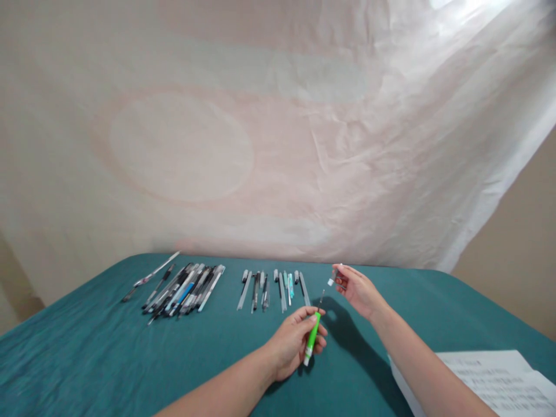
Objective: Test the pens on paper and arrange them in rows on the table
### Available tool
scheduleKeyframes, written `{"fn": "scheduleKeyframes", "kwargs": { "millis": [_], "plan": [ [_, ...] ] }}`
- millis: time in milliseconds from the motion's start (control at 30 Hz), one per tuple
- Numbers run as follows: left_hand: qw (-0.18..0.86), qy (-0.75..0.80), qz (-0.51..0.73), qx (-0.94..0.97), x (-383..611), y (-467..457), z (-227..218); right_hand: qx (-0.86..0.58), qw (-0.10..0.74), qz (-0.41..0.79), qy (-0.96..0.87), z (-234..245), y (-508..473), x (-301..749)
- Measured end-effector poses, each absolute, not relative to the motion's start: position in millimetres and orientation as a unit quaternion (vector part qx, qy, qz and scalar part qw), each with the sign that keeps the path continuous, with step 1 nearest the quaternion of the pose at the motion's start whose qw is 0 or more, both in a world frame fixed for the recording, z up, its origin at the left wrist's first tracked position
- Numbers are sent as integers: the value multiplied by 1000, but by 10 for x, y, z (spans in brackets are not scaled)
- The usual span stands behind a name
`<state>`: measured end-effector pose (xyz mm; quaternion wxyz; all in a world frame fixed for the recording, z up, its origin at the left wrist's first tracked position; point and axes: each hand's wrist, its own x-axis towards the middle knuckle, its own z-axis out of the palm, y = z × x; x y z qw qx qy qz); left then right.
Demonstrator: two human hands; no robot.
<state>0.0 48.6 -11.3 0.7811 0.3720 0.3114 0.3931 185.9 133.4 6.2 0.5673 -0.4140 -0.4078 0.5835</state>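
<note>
My left hand point(297, 343) is closed around a bright green pen point(313, 336), tilted with its white end toward me. A thin dark rod point(321, 301) sticks out of its far end. Up and to the right, my right hand point(354, 288) pinches a small clear pen cap point(331, 282) with a whitish end, partly hidden by the fingers. The cap and the rod's tip are apart, with a small gap between them. Beyond my left hand lies a clear pen point(304, 289), with a loose cap point(296, 277) beside it.
A dense pile of pens point(186, 289) lies at the left on the green cloth point(174, 359). Several pens point(264, 292) and loose caps are spread in small groups at the middle. Printed paper sheets point(490, 376) lie at the right front. A pale curtain point(278, 145) hangs behind.
</note>
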Motion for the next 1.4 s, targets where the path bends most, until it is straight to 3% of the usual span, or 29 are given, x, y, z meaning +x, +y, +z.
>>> {"fn": "scheduleKeyframes", "kwargs": {
  "millis": [200, 667, 967, 1400],
  "plan": [
    [779, 316, 403, 363, 5, 472, -109, -558, 456, 452, -525, -191, 1606, 1802],
    [783, 319, 405, 348, -1, 496, -103, -654, 315, 372, -579, -394, 2297, 1374],
    [793, 304, 408, 335, -13, 521, -146, -625, 358, 398, -568, -311, 2144, 1368],
    [799, 289, 415, 325, -21, 542, -171, -488, 391, 594, -506, 34, 1096, 1471]
  ]
}}
